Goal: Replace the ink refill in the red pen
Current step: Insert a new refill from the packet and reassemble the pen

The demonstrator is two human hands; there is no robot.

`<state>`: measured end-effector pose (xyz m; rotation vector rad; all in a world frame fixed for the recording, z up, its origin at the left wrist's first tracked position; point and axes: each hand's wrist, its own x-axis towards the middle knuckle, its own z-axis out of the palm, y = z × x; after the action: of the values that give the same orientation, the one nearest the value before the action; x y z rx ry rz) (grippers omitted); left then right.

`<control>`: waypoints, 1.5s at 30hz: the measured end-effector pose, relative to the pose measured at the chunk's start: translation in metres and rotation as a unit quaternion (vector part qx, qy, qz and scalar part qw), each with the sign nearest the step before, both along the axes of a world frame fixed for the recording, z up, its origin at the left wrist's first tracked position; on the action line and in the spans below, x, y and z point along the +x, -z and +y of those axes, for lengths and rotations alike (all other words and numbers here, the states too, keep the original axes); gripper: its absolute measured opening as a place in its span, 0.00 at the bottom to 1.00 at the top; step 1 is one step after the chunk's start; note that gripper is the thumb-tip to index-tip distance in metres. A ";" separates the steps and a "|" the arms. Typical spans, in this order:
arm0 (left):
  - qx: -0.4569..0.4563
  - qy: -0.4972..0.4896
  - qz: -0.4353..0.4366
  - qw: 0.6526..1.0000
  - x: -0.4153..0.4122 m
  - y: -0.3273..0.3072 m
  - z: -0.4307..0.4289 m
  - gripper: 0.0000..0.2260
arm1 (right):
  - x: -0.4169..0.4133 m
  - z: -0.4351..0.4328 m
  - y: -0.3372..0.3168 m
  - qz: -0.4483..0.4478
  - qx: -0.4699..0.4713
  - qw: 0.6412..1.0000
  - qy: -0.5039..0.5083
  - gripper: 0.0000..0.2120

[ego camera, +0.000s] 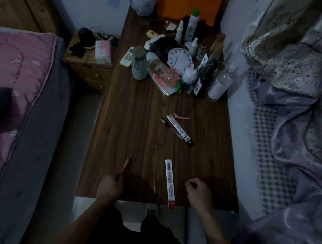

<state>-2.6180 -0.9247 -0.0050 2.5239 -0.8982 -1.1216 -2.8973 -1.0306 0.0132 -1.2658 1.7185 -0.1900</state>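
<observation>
My left hand grips the red pen near the front left of the dark wooden table; the pen points up and away from me. A thin red ink refill lies loose on the table between my hands. Right beside it lies a long white refill box with a red end, overhanging the front edge. My right hand rests on the table to the right of the box, fingers curled, with nothing visible in it.
A second refill box, a dark pen and a pink hair clip lie mid-table. Bottles, a clock and clutter crowd the far end. Beds flank both sides; a nightstand stands at the left.
</observation>
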 end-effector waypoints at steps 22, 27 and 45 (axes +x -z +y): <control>-0.045 0.104 -0.109 0.988 -0.024 0.003 -0.013 0.18 | -0.029 -0.010 0.031 0.088 -0.015 0.995 -0.034 0.07; -0.070 0.121 -0.070 0.988 -0.064 -0.010 -0.041 0.10 | -0.023 -0.019 0.033 0.118 -0.045 0.990 -0.061 0.08; 0.009 0.092 -0.045 0.995 -0.091 -0.012 -0.081 0.05 | -0.014 -0.031 0.029 0.199 -0.057 0.965 -0.159 0.04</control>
<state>-2.7087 -1.0061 0.0069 2.5672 -1.1701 -1.0774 -2.9110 -1.0614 -0.0158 -1.7362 1.8212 0.1701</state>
